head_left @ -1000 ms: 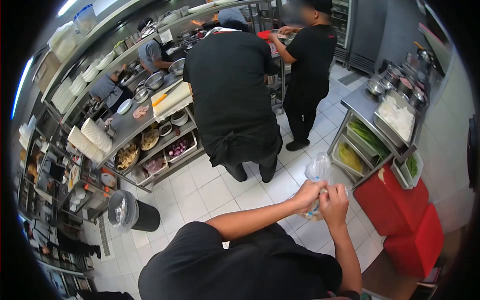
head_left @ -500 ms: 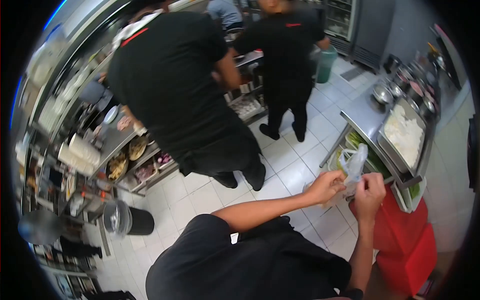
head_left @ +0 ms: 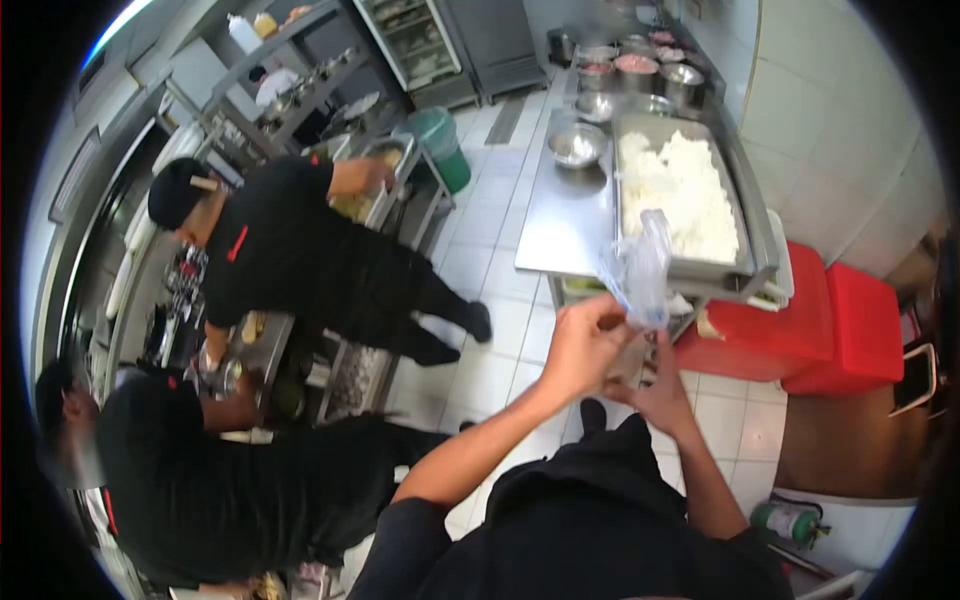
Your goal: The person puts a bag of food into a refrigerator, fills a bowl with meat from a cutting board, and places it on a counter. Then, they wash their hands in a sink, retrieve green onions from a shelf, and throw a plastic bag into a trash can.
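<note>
A clear plastic bag [head_left: 648, 262] stands up from my hands, its crumpled upper part rising in front of the metal counter. My left hand [head_left: 583, 345] pinches the bag from the left, with thumb and fingers at its gathered neck. Just below and to the right, my right hand [head_left: 658, 393] has its fingers curled around the lower part of the bag. What lies inside that lower part is mostly hidden by my hands.
Ahead stands a steel counter [head_left: 545, 235] with a tray of white shredded food [head_left: 685, 190] and metal bowls [head_left: 577, 147]. Red bins [head_left: 755, 325] stand at right. Two co-workers in black [head_left: 300, 240] work at the left counter. A green bin [head_left: 440, 150] is farther back.
My view has swung right, bringing the steel counter nearer the centre. The bag is still in my hands; my right hand has moved from beside my left hand to lower on the bag.
</note>
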Demonstrator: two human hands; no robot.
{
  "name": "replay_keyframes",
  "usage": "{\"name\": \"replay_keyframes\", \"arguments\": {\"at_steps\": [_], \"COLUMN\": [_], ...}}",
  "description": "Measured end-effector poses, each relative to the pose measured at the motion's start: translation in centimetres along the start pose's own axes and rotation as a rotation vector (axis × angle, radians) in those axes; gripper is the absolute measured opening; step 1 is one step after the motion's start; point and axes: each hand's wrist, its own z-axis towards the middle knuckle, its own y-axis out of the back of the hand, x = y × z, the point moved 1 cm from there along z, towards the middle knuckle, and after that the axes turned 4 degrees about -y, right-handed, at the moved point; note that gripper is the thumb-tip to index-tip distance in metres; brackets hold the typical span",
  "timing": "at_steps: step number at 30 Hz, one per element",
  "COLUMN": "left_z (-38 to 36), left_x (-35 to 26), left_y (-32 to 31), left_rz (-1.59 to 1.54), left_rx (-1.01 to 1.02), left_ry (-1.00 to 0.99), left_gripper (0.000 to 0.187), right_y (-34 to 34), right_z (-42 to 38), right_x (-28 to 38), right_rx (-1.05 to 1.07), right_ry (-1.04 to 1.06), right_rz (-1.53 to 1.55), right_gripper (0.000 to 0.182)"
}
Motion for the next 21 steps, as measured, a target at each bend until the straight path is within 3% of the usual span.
{"name": "replay_keyframes", "arguments": {"at_steps": [1,2,5,6,9,12,15,17,21], "left_z": [1.9,3.2,7.5,8.9,12.5,14.9,18.8,22.6,29.7], "left_x": [-1.0,-1.7,-2.0,-2.2,-2.9,-3.9,-0.6,4.7,14.4], "left_y": [0.2,0.2,1.5,2.8,5.7,10.9,19.4,25.6,37.0], "left_rz": [0.066,0.047,0.148,0.324,0.292,0.211,0.308,-0.102,-0.210], "left_rx": [0.020,0.014,0.038,0.151,0.336,0.169,-0.007,-0.076,-0.207], "left_ry": [-0.030,-0.110,-0.420,-0.407,-0.523,-0.751,-0.710,-0.381,-0.126], "left_gripper": [0.012,0.015,0.018,0.029,0.033,0.035,0.029,0.024,0.027], "right_y": [-1.1,-1.5,-3.0,-3.8,-6.0,-7.6,-7.2,-8.0,-7.8], "right_z": [2.1,4.2,9.7,11.1,15.3,20.1,24.2,25.9,27.6], "right_x": [-0.1,0.3,-1.2,-1.0,0.4,1.6,-0.3,2.0,3.7], "right_rx": [-0.012,-0.062,0.122,0.165,0.166,0.225,0.123,-0.005,-0.225], "right_ry": [0.012,0.053,-0.096,-0.112,0.050,0.051,0.064,0.125,0.347], "right_rz": [0.164,0.127,0.515,0.687,0.802,0.979,1.059,1.131,1.156], "right_gripper": [0.093,0.090,0.064,0.050,0.057,0.065,0.066,0.069,0.070]}}
